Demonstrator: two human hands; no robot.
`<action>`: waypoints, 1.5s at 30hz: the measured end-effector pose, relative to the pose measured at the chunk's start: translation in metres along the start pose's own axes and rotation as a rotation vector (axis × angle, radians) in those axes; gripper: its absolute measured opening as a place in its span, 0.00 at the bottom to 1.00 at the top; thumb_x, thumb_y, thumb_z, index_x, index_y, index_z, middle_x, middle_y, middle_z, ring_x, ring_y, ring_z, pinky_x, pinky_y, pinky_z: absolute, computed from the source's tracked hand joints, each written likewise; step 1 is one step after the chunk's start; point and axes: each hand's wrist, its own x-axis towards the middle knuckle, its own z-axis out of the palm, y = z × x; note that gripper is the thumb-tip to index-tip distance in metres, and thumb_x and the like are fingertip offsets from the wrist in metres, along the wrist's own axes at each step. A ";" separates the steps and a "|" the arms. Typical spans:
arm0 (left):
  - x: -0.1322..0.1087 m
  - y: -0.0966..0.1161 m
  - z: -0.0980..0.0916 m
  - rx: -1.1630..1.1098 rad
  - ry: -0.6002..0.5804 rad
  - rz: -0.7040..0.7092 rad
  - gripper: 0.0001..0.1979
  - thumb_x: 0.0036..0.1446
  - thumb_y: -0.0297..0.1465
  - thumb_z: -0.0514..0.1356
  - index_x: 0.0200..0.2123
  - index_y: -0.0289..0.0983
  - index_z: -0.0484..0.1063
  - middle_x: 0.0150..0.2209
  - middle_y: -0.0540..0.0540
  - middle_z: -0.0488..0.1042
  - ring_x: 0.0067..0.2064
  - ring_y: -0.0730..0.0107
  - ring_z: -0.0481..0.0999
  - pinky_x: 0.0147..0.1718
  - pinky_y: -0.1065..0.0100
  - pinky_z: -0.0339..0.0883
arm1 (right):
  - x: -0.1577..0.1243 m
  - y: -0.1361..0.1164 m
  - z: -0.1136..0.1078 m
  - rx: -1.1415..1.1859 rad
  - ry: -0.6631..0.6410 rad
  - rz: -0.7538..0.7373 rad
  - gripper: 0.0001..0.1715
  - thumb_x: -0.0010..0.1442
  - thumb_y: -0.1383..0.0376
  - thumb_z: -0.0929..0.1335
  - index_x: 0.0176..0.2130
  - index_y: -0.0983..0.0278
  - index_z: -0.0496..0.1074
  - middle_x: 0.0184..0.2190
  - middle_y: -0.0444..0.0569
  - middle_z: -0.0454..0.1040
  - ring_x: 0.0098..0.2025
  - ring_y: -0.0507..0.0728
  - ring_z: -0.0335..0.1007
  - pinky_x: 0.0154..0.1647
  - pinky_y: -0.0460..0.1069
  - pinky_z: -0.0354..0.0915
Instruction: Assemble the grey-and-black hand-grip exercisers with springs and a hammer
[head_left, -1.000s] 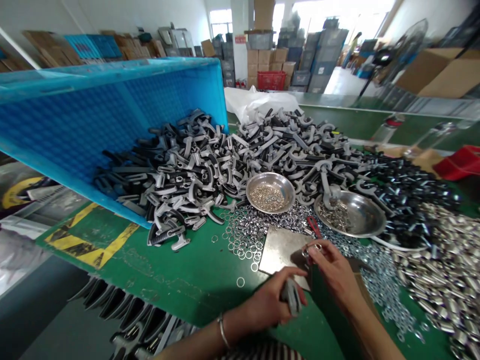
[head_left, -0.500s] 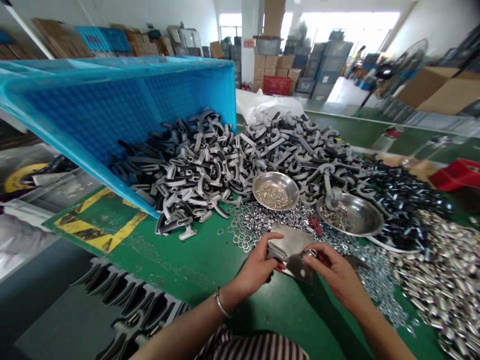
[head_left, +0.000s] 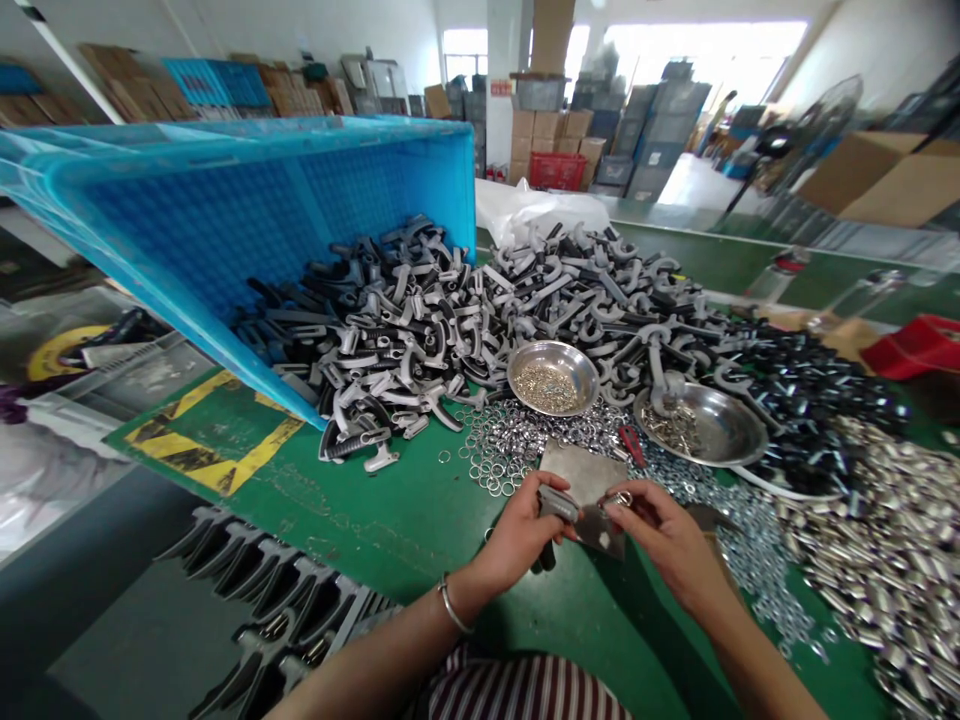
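My left hand (head_left: 523,535) is closed around a grey and black plastic handle (head_left: 559,503), whose grey end points toward my right hand. Between thumb and fingertips, my right hand (head_left: 660,530) pinches a small shiny metal ring (head_left: 619,498), a short gap away from the handle. Beneath both hands lies a flat metal plate (head_left: 574,465) on the green table. Loose metal rings (head_left: 495,470) are scattered just beyond my left hand. A hammer-like dark tool (head_left: 709,518) is partly hidden behind my right hand.
A tipped blue crate (head_left: 285,190) spills a large heap of grey handles (head_left: 420,340). Two metal bowls (head_left: 581,365) (head_left: 739,425) hold small parts. Shiny metal sleeves (head_left: 892,540) and black pieces (head_left: 810,400) are piled at right. More handles (head_left: 262,590) fill a grey bin at lower left.
The view has shifted slightly, so the scene sits a little further right. More of the handle's dark lower part shows below my left hand. Both hands keep their grips.
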 end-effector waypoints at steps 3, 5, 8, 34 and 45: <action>-0.003 0.002 0.002 0.000 -0.028 0.048 0.21 0.51 0.27 0.65 0.47 0.38 0.63 0.39 0.48 0.75 0.37 0.71 0.74 0.38 0.70 0.65 | -0.001 0.002 0.000 0.049 0.033 0.017 0.18 0.51 0.53 0.76 0.37 0.61 0.76 0.33 0.46 0.77 0.36 0.58 0.72 0.38 0.50 0.66; -0.004 0.004 0.005 0.079 -0.017 0.087 0.21 0.51 0.33 0.69 0.46 0.38 0.66 0.38 0.49 0.75 0.39 0.71 0.73 0.40 0.70 0.65 | -0.003 0.003 0.003 0.128 0.078 0.054 0.19 0.51 0.53 0.77 0.38 0.61 0.75 0.31 0.44 0.75 0.34 0.57 0.71 0.36 0.49 0.66; -0.004 0.005 0.012 0.268 0.008 0.105 0.15 0.54 0.40 0.67 0.39 0.37 0.71 0.33 0.50 0.74 0.33 0.73 0.72 0.35 0.72 0.64 | -0.006 0.006 0.012 0.353 0.117 0.113 0.18 0.52 0.55 0.77 0.39 0.59 0.73 0.29 0.42 0.74 0.32 0.54 0.71 0.35 0.49 0.68; -0.007 -0.003 -0.019 0.192 -0.039 -0.053 0.24 0.52 0.38 0.69 0.47 0.39 0.62 0.35 0.52 0.70 0.28 0.78 0.67 0.25 0.76 0.62 | -0.018 0.005 0.027 0.353 0.047 0.121 0.18 0.55 0.55 0.75 0.41 0.62 0.72 0.33 0.48 0.80 0.34 0.57 0.78 0.41 0.53 0.72; -0.006 -0.007 0.006 -0.084 -0.021 -0.110 0.26 0.45 0.34 0.72 0.44 0.37 0.63 0.32 0.52 0.69 0.32 0.75 0.69 0.31 0.73 0.64 | -0.019 0.002 0.046 0.139 0.157 -0.112 0.11 0.59 0.57 0.73 0.40 0.58 0.73 0.38 0.45 0.76 0.40 0.56 0.72 0.45 0.49 0.67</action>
